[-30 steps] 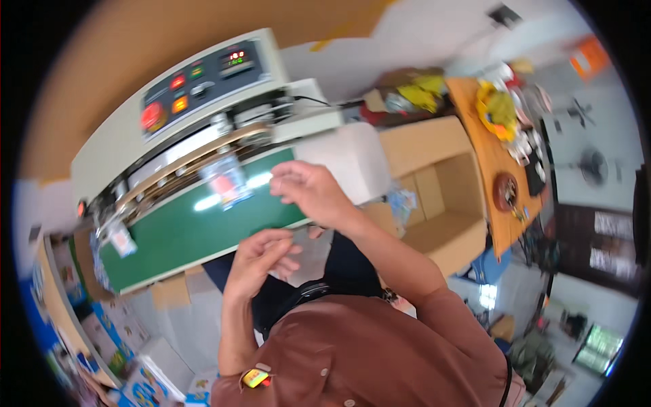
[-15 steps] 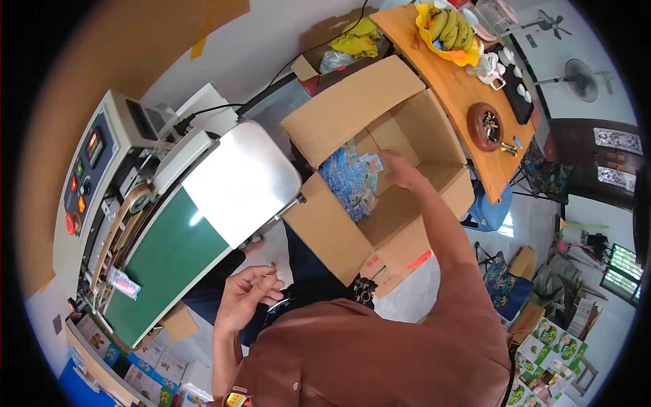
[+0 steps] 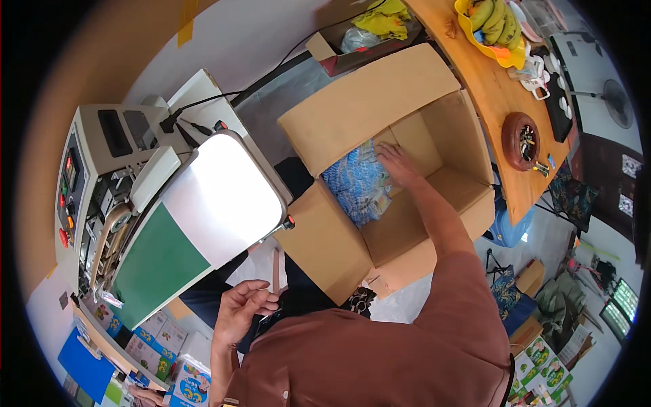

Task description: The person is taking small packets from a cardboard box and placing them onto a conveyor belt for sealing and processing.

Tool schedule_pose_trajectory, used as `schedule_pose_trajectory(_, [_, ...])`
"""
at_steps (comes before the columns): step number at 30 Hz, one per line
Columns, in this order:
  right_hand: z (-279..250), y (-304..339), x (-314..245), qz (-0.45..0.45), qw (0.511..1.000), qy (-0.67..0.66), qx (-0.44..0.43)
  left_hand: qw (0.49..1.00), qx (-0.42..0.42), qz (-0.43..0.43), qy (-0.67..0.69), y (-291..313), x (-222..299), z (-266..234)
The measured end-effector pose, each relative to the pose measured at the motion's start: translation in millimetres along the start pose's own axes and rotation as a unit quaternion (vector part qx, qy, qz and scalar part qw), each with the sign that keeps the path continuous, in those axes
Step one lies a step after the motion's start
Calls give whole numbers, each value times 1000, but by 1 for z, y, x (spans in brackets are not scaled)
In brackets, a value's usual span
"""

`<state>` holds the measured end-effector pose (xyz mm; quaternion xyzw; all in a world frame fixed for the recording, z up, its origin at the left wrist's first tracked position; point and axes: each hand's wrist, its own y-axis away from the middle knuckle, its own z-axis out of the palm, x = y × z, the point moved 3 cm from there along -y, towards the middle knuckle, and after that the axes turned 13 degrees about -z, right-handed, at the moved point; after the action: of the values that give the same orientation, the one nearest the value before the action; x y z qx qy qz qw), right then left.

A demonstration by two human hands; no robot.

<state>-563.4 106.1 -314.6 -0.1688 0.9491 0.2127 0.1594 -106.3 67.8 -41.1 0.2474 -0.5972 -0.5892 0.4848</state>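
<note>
My right hand (image 3: 400,165) reaches into a large open cardboard box (image 3: 332,234). Its fingers are stretched out and lie on the far edge of a heap of small blue-and-clear printed packets (image 3: 358,183); no packet shows gripped. In front of my body my left hand (image 3: 244,312) is raised, thumb and fingers pinched together. A thin brown strip (image 3: 276,270) stands just beyond its fingertips; whether the fingers hold it I cannot tell. Left of the box, a machine (image 3: 102,176) has a green conveyor belt (image 3: 159,261), with a small packet (image 3: 110,298) at its near end.
A shiny metal plate (image 3: 227,197) covers the belt's far end. Right of the box, a wooden table (image 3: 475,88) bears bananas (image 3: 498,24) and a round brown ashtray (image 3: 521,141). Printed cartons (image 3: 193,383) and part of another person's hand (image 3: 146,395) show lower left.
My right hand has moved from the box's right side onto the packets, its fingers now stretched out. The packet on the belt has moved toward the near end. The whole view has shifted.
</note>
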Motion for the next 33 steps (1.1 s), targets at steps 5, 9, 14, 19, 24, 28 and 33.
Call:
schedule_pose_trajectory(5, [10,3,7,-36,998,-45,-20,1000,18,12,15,-5,2,-2])
schedule_pose_trajectory(9, [6,3,3,20,994,-97,-52,999,25,23,27,-5,3,0])
schedule_pose_trajectory(14, [3,3,5,76,980,-181,-23,999,35,16,24,-6,2,0])
schedule_pose_trajectory(19, [17,6,10,22,990,-133,-47,999,35,24,22,-7,1,2])
schedule_pose_trajectory(24, [18,6,7,2,996,-94,1,998,37,30,35,-7,0,5])
schedule_pose_trajectory(28, [15,1,8,-51,993,-95,43,998,37,29,37,-7,-6,7])
schedule_pose_trajectory(33, [10,-7,3,34,988,-150,-13,998,37,37,46,-9,-8,8])
